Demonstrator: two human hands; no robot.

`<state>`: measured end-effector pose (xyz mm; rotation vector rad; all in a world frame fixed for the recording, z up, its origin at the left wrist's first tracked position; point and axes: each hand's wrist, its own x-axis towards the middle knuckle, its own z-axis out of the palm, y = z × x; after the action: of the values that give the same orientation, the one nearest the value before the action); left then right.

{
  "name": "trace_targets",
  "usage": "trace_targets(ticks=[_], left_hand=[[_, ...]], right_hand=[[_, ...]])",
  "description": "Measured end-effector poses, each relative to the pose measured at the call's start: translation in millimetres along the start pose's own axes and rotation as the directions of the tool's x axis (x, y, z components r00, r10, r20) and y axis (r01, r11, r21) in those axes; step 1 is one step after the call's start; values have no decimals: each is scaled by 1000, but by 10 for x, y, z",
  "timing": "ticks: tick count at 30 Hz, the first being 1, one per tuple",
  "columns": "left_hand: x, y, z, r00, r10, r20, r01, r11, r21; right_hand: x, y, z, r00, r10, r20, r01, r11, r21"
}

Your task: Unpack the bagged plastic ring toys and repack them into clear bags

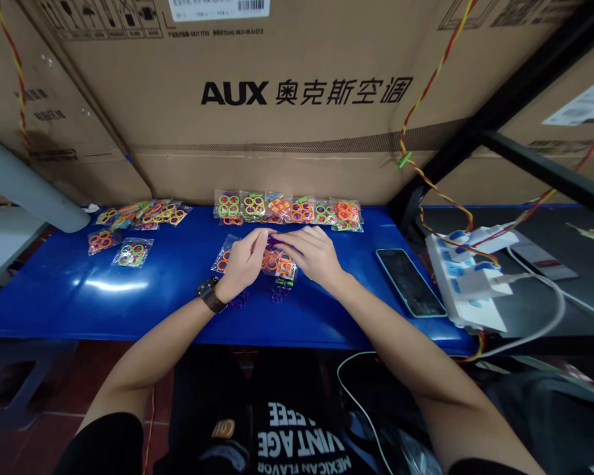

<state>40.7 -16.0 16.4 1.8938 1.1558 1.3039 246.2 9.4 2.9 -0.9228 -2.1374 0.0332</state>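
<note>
My left hand [245, 260], with a dark watch on the wrist, meets my right hand [317, 256] over the blue table [129, 307]. Fingers of both hands are closed around a small purple plastic piece [276, 242], partly hidden by them. Beneath the hands lie clear packets with orange ring-shaped plastic pieces [283, 265], partly covered. Closer to me rest loose purple pieces [279, 293] with a little green one [284, 282] beside them. Another purple cluster [239, 301] sits by my left wrist.
A row of filled clear packets [301, 210] lines the back, against a large cardboard box [307, 125]. More packets [163, 212] are heaped at the back left. A phone [410, 282] and a power strip [448, 277] with plugs and cables lie at the right.
</note>
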Motion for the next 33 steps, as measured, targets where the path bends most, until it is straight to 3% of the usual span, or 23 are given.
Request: trace_targets(ticks=[5,11,19,22,26,30,33], left_hand=[[33,-29,1,1000,-20,3,20,999,-49],[75,-65,-8,999,-26,33,28,997,-76],[84,-51,-65,991,-69,118,80,993,-89],[115,-110,-100,988,-122,94,134,983,-125],[168,-235,-96,967,-247,68,255,953,-163],[190,-314,-47,906,-374,198,419,857,-300],[194,-326,-27,889,-403,218,457,813,-361]], right_hand=[[-1,-23,-14,995,-46,94,42,998,42],[-15,-27,20,991,-3,132,-22,982,187],[-11,54,122,982,166,91,-188,913,362],[8,99,110,949,313,36,-297,850,434],[47,195,86,866,499,-37,-396,729,559],[73,277,109,825,563,-48,-404,647,646],[78,301,126,810,586,-22,-414,598,686]])
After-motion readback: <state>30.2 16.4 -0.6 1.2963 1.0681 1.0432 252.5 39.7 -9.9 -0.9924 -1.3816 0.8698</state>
